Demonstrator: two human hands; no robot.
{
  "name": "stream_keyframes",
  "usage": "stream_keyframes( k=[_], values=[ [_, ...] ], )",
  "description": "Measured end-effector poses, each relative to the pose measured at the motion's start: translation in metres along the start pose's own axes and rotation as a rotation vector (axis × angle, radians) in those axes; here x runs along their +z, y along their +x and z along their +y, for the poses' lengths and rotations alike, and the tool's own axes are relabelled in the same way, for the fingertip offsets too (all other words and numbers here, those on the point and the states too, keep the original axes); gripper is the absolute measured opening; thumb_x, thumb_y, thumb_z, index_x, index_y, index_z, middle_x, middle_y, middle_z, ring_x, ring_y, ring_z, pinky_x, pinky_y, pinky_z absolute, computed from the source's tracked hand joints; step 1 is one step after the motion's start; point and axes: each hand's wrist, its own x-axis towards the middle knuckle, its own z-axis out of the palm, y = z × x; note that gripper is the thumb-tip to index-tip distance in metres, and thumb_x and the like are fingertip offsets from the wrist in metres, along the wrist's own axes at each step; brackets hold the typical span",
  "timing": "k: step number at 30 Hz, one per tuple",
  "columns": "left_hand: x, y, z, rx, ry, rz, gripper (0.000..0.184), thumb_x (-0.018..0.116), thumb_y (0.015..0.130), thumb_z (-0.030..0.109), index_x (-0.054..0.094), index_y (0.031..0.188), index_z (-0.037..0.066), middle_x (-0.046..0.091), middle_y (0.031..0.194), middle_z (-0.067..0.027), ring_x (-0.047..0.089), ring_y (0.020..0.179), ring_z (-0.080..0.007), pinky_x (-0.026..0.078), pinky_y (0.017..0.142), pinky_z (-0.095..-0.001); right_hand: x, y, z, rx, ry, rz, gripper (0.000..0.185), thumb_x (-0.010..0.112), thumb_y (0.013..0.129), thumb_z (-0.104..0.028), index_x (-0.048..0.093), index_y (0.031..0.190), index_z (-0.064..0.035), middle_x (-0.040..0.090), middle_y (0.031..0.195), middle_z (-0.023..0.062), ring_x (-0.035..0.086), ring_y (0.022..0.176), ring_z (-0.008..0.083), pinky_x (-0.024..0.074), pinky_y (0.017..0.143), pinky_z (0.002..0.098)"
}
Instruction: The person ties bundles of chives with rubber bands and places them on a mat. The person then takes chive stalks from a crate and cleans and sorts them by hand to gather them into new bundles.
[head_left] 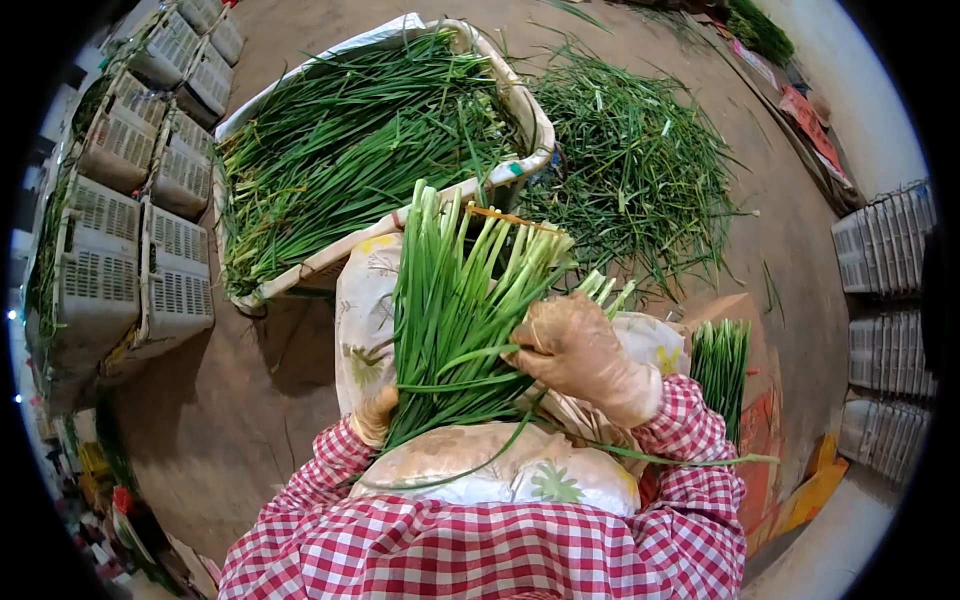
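Observation:
A thick bunch of garlic chives point(460, 330) lies across my lap, pale stem ends pointing away from me and green leaves toward my body. My left hand point(376, 415), in a translucent glove, grips the bunch from its lower left; most of its fingers are hidden under the leaves. At the bunch's right side, my gloved right hand point(580, 355) has its fingers curled and pinched on some of the leaves. A few pale stems stick out beyond that hand. One long loose leaf point(690, 461) trails over my right sleeve. A stained, leaf-patterned cloth point(500, 467) covers my lap.
A lined basket point(535, 120) heaped with chives stands ahead. Beside it, a loose pile of leaves point(640, 160) covers the floor. Another upright chive bundle point(720, 375) stands at my right by a cardboard box point(765, 400). Plastic crates point(180, 250) line the left, more crates point(885, 350) the right.

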Motion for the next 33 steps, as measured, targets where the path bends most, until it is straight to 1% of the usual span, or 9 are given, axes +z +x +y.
stream_keyframes(
  k=[4,10,14,15,20,22,24,29,33],
  values=[
    [0.011,0.0,0.004,-0.054,-0.436,0.028,0.098,0.07,0.069,0.057,0.025,0.143,0.01,0.04,0.138,-0.0135,0.045,0.123,-0.0245,0.039,0.104,-0.0394,-0.048,0.0,0.0,-0.012,0.854,-0.249,0.02,0.065,0.084,-0.024,0.07,0.085,-0.0052,0.055,0.063,0.004,0.052,0.058,0.0147,0.0389,0.051,0.0287],
    [-0.024,-0.007,-0.025,0.015,-0.225,0.07,0.096,0.074,0.071,0.048,0.023,0.143,0.009,0.038,0.14,-0.0137,0.042,0.125,-0.0264,0.035,0.106,-0.0425,-0.064,0.0,0.057,0.004,1.728,0.439,0.022,0.057,0.091,-0.027,0.061,0.084,-0.0063,0.062,0.074,0.0037,0.057,0.066,0.0129,0.0482,0.063,0.0258],
    [-0.02,-0.007,-0.018,0.003,-0.164,0.044,0.096,0.074,0.071,0.047,0.023,0.143,0.009,0.038,0.14,-0.0137,0.042,0.125,-0.0264,0.036,0.106,-0.0423,-0.093,0.003,0.088,0.127,1.404,0.661,0.022,0.055,0.092,-0.025,0.063,0.104,-0.0081,0.064,0.081,0.0032,0.057,0.074,0.0107,0.0488,0.075,0.0253],
    [-0.019,-0.006,-0.016,0.002,-0.152,0.037,0.096,0.074,0.071,0.047,0.023,0.143,0.009,0.038,0.14,-0.0137,0.042,0.125,-0.0264,0.036,0.106,-0.0423,-0.083,0.004,0.079,0.246,0.866,0.693,0.025,0.057,0.091,-0.026,0.062,0.109,-0.0093,0.064,0.083,0.0031,0.058,0.075,0.0126,0.0476,0.079,0.0257],
    [-0.015,-0.004,-0.006,-0.026,-0.083,0.004,0.096,0.075,0.071,0.046,0.024,0.143,0.008,0.038,0.14,-0.0137,0.043,0.125,-0.0265,0.036,0.105,-0.0421,-0.03,0.022,0.001,-0.03,-0.351,0.132,0.055,0.072,0.067,-0.05,0.063,0.109,-0.0156,0.057,0.113,0.0029,0.05,0.11,0.0239,0.0178,0.107,0.0494],
    [-0.015,-0.003,-0.001,-0.033,-0.07,-0.004,0.096,0.075,0.071,0.045,0.024,0.143,0.008,0.038,0.14,-0.0137,0.043,0.125,-0.0265,0.036,0.105,-0.042,-0.018,0.027,0.002,0.012,-0.321,-0.022,0.064,0.073,0.058,-0.059,0.064,0.109,-0.0204,0.051,0.127,0.0042,0.039,0.122,0.0251,0.0001,0.108,0.0533],
    [-0.017,-0.004,0.003,-0.038,-0.067,-0.008,0.095,0.075,0.071,0.045,0.024,0.143,0.008,0.038,0.14,-0.0138,0.043,0.124,-0.0265,0.036,0.105,-0.0419,-0.007,0.026,0.001,0.026,-0.314,-0.129,0.059,0.073,0.058,-0.057,0.066,0.104,-0.0201,0.049,0.13,0.0051,0.038,0.123,0.0285,-0.0006,0.107,0.0565],
    [-0.018,-0.009,0.007,-0.063,-0.07,-0.024,0.095,0.076,0.071,0.044,0.024,0.143,0.007,0.039,0.139,-0.0138,0.043,0.124,-0.0265,0.036,0.105,-0.0417,-0.001,0.016,0.015,0.225,0.213,-0.146,0.027,0.073,0.068,-0.031,0.068,0.093,-0.0212,0.064,0.094,0.0017,0.054,0.103,0.0204,0.0155,0.104,0.0564],
    [-0.018,-0.011,0.0,-0.082,-0.138,-0.023,0.095,0.076,0.071,0.043,0.025,0.142,0.007,0.039,0.139,-0.0138,0.043,0.124,-0.0265,0.036,0.105,-0.0415,0.019,0.009,0.021,0.023,-0.02,0.233,0.019,0.064,0.074,-0.007,0.066,0.091,-0.0161,0.066,0.078,0.0004,0.064,0.074,0.0167,0.0262,0.105,0.0449]
  ],
)
